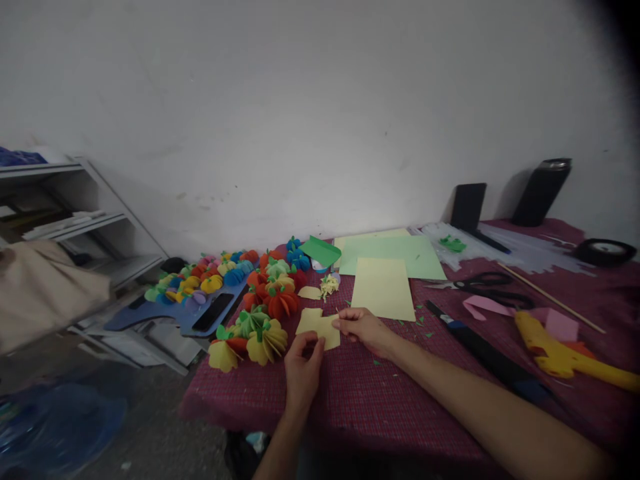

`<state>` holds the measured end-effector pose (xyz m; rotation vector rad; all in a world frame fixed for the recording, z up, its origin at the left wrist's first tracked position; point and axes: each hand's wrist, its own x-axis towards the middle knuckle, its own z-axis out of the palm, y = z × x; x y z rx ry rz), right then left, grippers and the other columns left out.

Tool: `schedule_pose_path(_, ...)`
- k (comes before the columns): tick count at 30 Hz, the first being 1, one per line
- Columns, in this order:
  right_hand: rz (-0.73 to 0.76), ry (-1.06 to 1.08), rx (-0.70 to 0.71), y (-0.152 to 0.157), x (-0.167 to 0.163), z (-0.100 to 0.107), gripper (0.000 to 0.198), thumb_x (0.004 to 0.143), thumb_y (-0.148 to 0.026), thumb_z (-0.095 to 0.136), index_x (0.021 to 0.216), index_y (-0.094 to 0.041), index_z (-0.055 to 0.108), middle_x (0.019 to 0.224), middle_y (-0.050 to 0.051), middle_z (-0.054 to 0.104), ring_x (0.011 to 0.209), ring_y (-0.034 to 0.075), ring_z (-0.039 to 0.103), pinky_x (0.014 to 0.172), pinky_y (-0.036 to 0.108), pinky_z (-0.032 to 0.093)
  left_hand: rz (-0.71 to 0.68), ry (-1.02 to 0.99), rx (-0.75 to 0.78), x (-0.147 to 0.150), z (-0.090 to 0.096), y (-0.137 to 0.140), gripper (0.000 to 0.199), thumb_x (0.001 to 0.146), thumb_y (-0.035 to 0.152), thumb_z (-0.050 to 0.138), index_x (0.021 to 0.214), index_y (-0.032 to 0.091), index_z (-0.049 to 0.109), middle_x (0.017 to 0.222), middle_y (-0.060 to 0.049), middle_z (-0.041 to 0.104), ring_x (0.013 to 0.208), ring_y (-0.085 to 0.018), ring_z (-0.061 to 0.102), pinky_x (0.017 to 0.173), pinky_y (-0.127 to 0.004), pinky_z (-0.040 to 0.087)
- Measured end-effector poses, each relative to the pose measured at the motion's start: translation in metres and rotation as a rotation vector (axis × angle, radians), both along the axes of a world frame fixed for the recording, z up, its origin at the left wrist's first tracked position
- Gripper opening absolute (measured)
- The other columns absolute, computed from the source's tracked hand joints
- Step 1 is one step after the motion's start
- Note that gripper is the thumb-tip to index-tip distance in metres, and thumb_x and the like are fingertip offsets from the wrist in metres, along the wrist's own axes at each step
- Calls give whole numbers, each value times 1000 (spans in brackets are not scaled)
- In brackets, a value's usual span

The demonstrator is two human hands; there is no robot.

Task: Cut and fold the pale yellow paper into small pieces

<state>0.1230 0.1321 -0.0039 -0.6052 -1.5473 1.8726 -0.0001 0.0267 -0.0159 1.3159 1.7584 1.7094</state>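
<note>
A small piece of pale yellow paper (pixel 329 328) is held low over the table between both hands. My right hand (pixel 367 328) pinches its right edge between thumb and fingertips. At its lower left edge, my left hand (pixel 303 365) has thumb and fingers closed on the paper. Another yellow paper piece (pixel 309 320) lies just behind it. To the left of my left hand stand folded paper pumpkins, among them a yellow one (pixel 267 342) and an orange one (pixel 283 303). A larger yellow sheet (pixel 384 289) lies beyond my right hand.
Scissors (pixel 483 285), a black-handled cutter (pixel 480 347), a yellow glue gun (pixel 555 353) and a wooden stick (pixel 550 297) lie on the right. Green sheets (pixel 395 252), glue sticks (pixel 525 247) and a black bottle (pixel 543 193) are farther back. A phone (pixel 213 312) rests on a blue surface at left.
</note>
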Motion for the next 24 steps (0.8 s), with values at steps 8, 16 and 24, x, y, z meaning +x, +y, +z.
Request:
schedule_pose_path(8, -17, 1, 20, -1, 0, 0, 24, 60, -37, 63, 62, -14, 56, 49, -5, 43, 42, 4, 32, 40, 19, 22, 51, 80, 75, -2, 3, -2, 9, 72, 24, 54, 72, 16, 58, 77, -2, 56, 74, -14, 52, 70, -24, 40)
schedule_pose_path(16, -10, -27, 49, 0, 0, -2, 23, 62, -36, 62, 62, -14, 57, 49, -5, 44, 42, 5, 34, 40, 19, 25, 37, 58, 89, -1, 3, 0, 8, 70, 23, 57, 74, 16, 57, 78, -2, 56, 74, -13, 52, 67, -23, 41)
schedule_pose_path(24, 10, -74, 68, -3, 0, 0, 23, 63, -36, 61, 62, -14, 57, 47, -5, 45, 41, 4, 35, 39, 18, 24, 51, -43, 93, -4, 1, 3, 11, 72, 26, 54, 77, 16, 56, 75, -2, 56, 72, -13, 52, 68, -24, 41)
